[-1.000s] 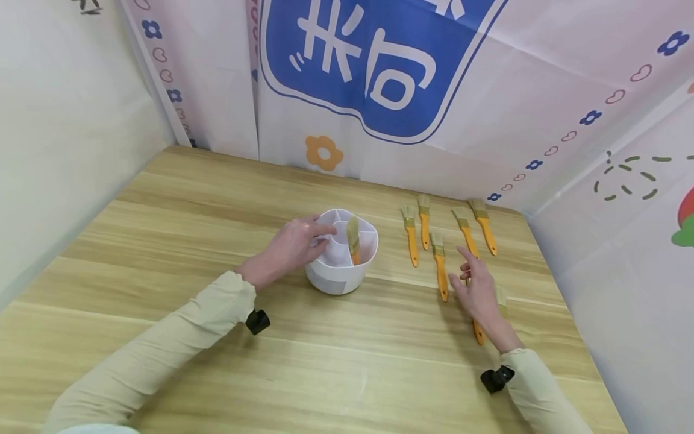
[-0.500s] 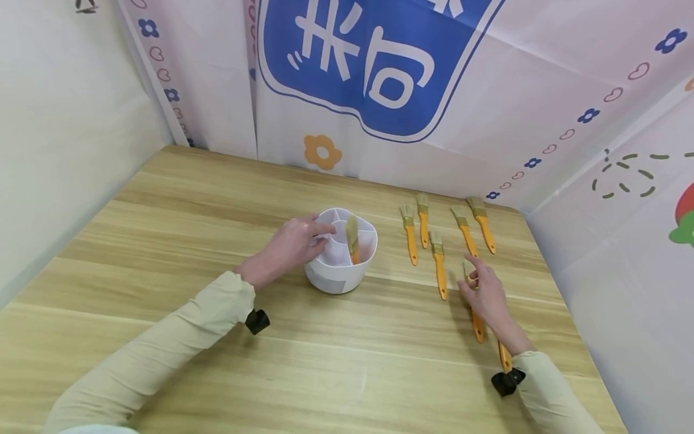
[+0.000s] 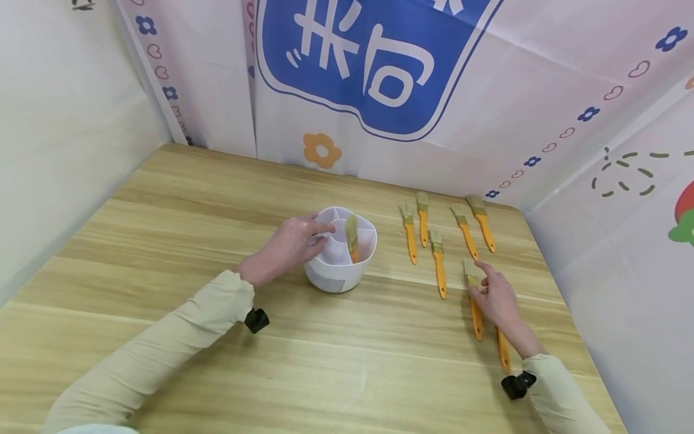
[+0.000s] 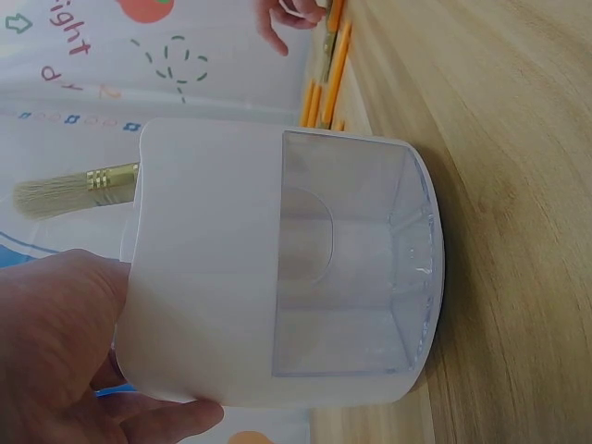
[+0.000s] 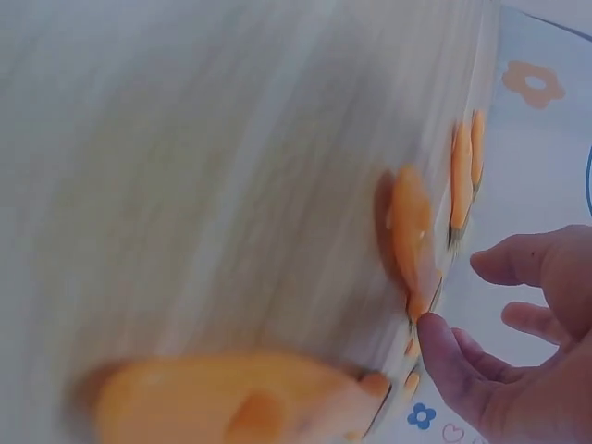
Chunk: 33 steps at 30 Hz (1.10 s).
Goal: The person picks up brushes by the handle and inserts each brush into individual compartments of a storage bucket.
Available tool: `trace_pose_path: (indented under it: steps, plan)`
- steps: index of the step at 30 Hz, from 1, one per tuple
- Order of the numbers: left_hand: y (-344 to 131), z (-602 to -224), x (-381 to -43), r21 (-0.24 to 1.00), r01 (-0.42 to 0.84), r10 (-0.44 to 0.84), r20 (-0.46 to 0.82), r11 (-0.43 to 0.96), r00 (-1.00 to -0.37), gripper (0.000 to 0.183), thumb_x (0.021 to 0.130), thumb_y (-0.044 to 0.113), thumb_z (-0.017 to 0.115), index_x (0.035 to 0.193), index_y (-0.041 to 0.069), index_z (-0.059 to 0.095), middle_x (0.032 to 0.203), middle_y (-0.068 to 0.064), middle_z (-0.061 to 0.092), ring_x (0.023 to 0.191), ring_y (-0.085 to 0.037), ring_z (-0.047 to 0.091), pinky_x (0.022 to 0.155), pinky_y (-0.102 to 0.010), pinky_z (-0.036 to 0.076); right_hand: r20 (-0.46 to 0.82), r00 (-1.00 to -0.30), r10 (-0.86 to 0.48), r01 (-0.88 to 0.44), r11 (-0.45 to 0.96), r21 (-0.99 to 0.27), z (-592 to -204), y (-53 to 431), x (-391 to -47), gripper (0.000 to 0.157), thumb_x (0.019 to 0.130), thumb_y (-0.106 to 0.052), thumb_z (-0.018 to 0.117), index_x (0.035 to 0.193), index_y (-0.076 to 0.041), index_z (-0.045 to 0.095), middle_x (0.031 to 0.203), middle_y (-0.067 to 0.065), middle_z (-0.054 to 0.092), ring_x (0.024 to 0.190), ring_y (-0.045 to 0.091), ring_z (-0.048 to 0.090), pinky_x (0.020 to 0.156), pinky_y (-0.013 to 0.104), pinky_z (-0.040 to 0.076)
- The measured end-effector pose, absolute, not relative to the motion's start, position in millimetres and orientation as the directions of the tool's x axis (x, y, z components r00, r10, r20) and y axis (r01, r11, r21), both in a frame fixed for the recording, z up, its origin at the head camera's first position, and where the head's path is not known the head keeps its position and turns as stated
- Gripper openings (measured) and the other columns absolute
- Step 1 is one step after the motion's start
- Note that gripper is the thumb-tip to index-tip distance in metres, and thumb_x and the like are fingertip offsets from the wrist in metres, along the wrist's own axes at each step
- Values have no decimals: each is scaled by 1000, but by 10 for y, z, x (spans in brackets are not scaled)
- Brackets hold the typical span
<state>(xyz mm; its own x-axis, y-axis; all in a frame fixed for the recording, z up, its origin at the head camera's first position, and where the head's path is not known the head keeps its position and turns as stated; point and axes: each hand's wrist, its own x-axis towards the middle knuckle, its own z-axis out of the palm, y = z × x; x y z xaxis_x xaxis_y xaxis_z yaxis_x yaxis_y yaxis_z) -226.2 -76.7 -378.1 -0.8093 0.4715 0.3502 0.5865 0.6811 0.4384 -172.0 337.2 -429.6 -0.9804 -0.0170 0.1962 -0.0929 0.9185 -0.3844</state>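
Note:
A white divided organizer cup with a clear lower panel stands on the table. My left hand grips its rim, one finger reaching inside over the compartments. One paintbrush leans in a right-hand compartment, bristles up; its bristles stick out past the rim in the left wrist view. My right hand hovers at a flat-lying paintbrush with an orange handle, thumb and fingers apart. In the right wrist view, nothing shows between the spread fingers of that hand. Another brush handle lies beneath the right wrist.
Several more orange-handled brushes lie beyond the right hand, including a near one and a far-right one. Printed sheets hang as a back wall and side walls around the wooden table.
My right hand has moved right and slightly toward me, from beside the middle brush to over the nearer one. My left hand and the organizer cup have stayed in place.

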Motion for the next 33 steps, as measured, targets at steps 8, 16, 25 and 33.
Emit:
trace_pose_path:
  steps: [8,16,25,33]
  plan:
    - [-773,-3786,-2274,436,590,471,357,680,-807,24,86,7,63,109,7,71,112,-22,67,111,-39,61,57,-29,53,114,-993,-12,-50,941,-334,-4203,3515,-1706,54,79,-4,59,129,8,44,73,20,56,64,29,50,56,41,42]
    - [-772,-3786,-2263,421,608,480,376,673,-792,24,86,7,64,108,6,71,109,-22,68,96,-38,67,52,-25,48,32,-999,12,1,953,-304,-4184,3630,-1711,54,80,-3,54,130,12,41,56,6,46,49,17,38,46,28,30]
    - [-777,-3793,-2269,435,605,474,379,667,-795,24,85,6,63,108,6,71,111,-22,67,98,-37,67,53,-28,49,-128,-984,120,147,964,-223,-4097,3655,-1679,55,84,-13,56,128,16,40,98,36,60,76,37,58,63,46,49]
    - [-780,-3792,-2267,437,609,475,384,661,-791,24,85,6,64,107,6,71,107,-24,68,71,-30,68,47,-20,37,-253,-950,182,233,954,-189,-4087,3680,-1687,61,81,-16,55,131,14,36,121,41,49,85,40,57,69,48,49]
